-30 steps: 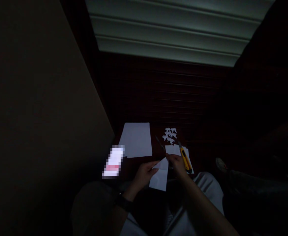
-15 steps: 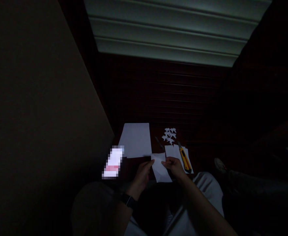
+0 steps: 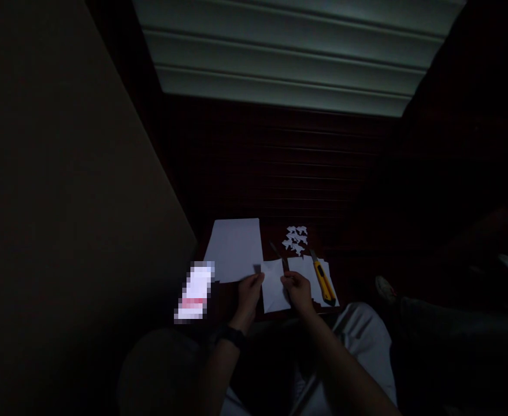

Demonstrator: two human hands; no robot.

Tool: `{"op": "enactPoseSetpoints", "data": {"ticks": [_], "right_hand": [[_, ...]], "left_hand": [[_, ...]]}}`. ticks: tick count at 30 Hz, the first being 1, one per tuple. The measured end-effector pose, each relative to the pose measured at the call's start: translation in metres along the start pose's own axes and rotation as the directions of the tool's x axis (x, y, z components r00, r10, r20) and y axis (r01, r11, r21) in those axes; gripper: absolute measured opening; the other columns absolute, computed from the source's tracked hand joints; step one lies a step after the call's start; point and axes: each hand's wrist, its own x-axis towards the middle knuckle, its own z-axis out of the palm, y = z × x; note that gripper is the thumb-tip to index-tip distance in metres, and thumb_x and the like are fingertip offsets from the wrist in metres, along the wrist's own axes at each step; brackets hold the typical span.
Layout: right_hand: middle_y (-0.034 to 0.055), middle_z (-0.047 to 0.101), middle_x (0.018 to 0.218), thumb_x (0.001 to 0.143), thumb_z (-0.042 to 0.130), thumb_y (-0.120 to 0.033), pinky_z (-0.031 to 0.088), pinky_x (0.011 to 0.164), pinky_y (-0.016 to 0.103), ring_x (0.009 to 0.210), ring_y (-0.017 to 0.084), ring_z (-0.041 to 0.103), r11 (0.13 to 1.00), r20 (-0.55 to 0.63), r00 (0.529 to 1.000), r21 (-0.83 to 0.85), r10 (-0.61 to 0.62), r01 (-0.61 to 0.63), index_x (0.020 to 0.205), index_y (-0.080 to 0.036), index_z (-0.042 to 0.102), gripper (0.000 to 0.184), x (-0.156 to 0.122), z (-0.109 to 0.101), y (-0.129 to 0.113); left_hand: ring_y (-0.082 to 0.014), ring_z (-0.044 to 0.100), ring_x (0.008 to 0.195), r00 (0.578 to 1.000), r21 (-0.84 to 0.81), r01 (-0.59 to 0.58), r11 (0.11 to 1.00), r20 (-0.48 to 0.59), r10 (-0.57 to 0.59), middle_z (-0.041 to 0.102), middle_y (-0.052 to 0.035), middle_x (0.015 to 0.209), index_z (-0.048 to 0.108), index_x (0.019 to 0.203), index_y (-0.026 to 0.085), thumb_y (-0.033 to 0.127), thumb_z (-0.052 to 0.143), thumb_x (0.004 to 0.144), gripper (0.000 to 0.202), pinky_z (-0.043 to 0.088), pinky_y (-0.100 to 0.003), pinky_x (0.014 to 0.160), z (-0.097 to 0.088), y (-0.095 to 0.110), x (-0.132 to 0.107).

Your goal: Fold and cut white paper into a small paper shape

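A white sheet of paper [image 3: 273, 290] with faint crease lines is held up between my two hands. My left hand [image 3: 249, 292] pinches its left edge, thumb on the near face. On the opposite edge, my right hand [image 3: 297, 289] grips it the same way. To the right lie white paper pieces [image 3: 309, 267] with a yellow utility knife [image 3: 323, 282] on top, its blade end pointing away from me. Several small folded paper shapes [image 3: 295, 238] are clustered behind. A thin dark tool [image 3: 275, 249], too dim to name, lies behind the held sheet.
A larger stack of white paper [image 3: 235, 248] lies at the table's back left. A bright phone-like screen [image 3: 195, 292], pixelated, is left of my hands. A wall [image 3: 84, 173] rises on the left. Another person's leg and shoe [image 3: 386, 287] show at the right.
The paper has turned more upright and squarer to me, and its crease lines now show. My hands have shifted slightly left in view, along with the whole scene.
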Motion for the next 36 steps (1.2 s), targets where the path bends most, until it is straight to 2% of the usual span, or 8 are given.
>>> {"op": "enactPoseSetpoints", "data": {"ticks": [5,10,15,18,22,29,32,36], "right_hand": [[0.0015,0.060,0.057,0.064,0.061,-0.040,0.038,0.048,0.024,0.050,0.014,0.050,0.999,0.084,0.996,-0.041,-0.012,0.016,0.082,-0.014,0.065,0.032,-0.007,0.003,0.011],[0.0032,0.064,0.064,0.069,0.058,-0.041,0.041,0.053,0.025,0.056,0.016,0.053,0.998,0.145,0.989,-0.053,-0.034,0.043,0.087,-0.015,0.065,0.033,-0.011,0.001,0.011],[0.0037,0.066,0.080,0.074,0.053,-0.037,0.043,0.065,0.027,0.069,0.018,0.057,0.985,0.185,0.974,-0.087,-0.129,0.147,0.096,-0.018,0.064,0.030,-0.018,0.003,0.002],[0.0020,0.065,0.072,0.075,0.053,-0.038,0.041,0.061,0.025,0.065,0.017,0.055,0.972,0.202,0.967,-0.143,-0.156,0.187,0.083,-0.018,0.066,0.026,-0.022,0.004,0.000],[-0.0008,0.055,0.053,0.073,0.055,-0.044,0.034,0.049,0.021,0.052,0.013,0.046,0.965,0.129,0.985,-0.222,-0.110,0.137,0.059,-0.015,0.061,0.033,-0.018,0.004,0.003],[0.0018,0.059,0.056,0.069,0.058,-0.048,0.036,0.048,0.022,0.052,0.013,0.048,0.993,0.105,0.994,-0.108,-0.027,0.038,0.064,-0.013,0.063,0.035,-0.010,0.004,0.004],[0.0020,0.059,0.057,0.067,0.059,-0.048,0.036,0.048,0.023,0.053,0.014,0.049,0.995,0.158,0.987,-0.091,-0.018,0.033,0.065,-0.014,0.064,0.034,-0.009,0.003,0.005],[-0.0022,0.048,0.046,0.069,0.057,-0.050,0.030,0.042,0.021,0.045,0.010,0.039,0.993,0.113,0.994,-0.117,0.007,0.006,0.051,-0.015,0.056,0.039,-0.007,0.003,0.008]], "left_hand": [[-0.0189,0.060,0.072,0.996,0.056,-0.089,0.994,0.018,0.088,0.068,-0.0077,0.078,0.067,0.079,0.011,0.044,0.062,0.067,0.036,0.046,-0.027,0.064,-0.007,-0.015,0.001],[-0.0200,0.062,0.084,0.988,0.006,-0.119,0.993,-0.096,0.119,0.068,-0.0097,0.092,0.066,0.091,0.014,0.038,0.067,0.064,0.037,0.047,-0.029,0.073,-0.004,-0.017,-0.004],[-0.0213,0.063,0.077,0.993,0.023,-0.105,0.994,-0.046,0.106,0.069,-0.0094,0.085,0.067,0.084,0.013,0.041,0.066,0.065,0.034,0.048,-0.030,0.069,-0.002,-0.017,-0.006],[-0.0209,0.063,0.073,0.994,0.040,-0.106,0.994,-0.023,0.107,0.069,-0.0089,0.077,0.066,0.078,0.011,0.042,0.065,0.065,0.033,0.048,-0.030,0.066,-0.002,-0.016,-0.008],[-0.0209,0.063,0.076,0.996,0.016,-0.089,0.996,0.000,0.089,0.069,-0.0090,0.079,0.067,0.077,0.012,0.040,0.067,0.063,0.031,0.048,-0.030,0.071,-0.002,-0.011,-0.012],[-0.0213,0.063,0.077,0.993,0.045,-0.086,0.995,0.090,0.082,0.070,-0.0078,0.082,0.069,0.079,0.015,0.036,0.067,0.063,0.027,0.048,-0.030,0.072,-0.005,0.000,-0.017],[-0.0215,0.063,0.077,0.996,0.030,-0.056,0.998,0.072,0.053,0.070,-0.0080,0.083,0.069,0.081,0.014,0.039,0.067,0.063,0.031,0.048,-0.030,0.069,-0.005,0.000,-0.016],[-0.0208,0.062,0.072,0.999,0.038,-0.014,0.999,0.035,0.012,0.069,-0.0080,0.077,0.068,0.080,0.011,0.044,0.066,0.063,0.037,0.047,-0.029,0.064,-0.007,-0.004,-0.013]]}}
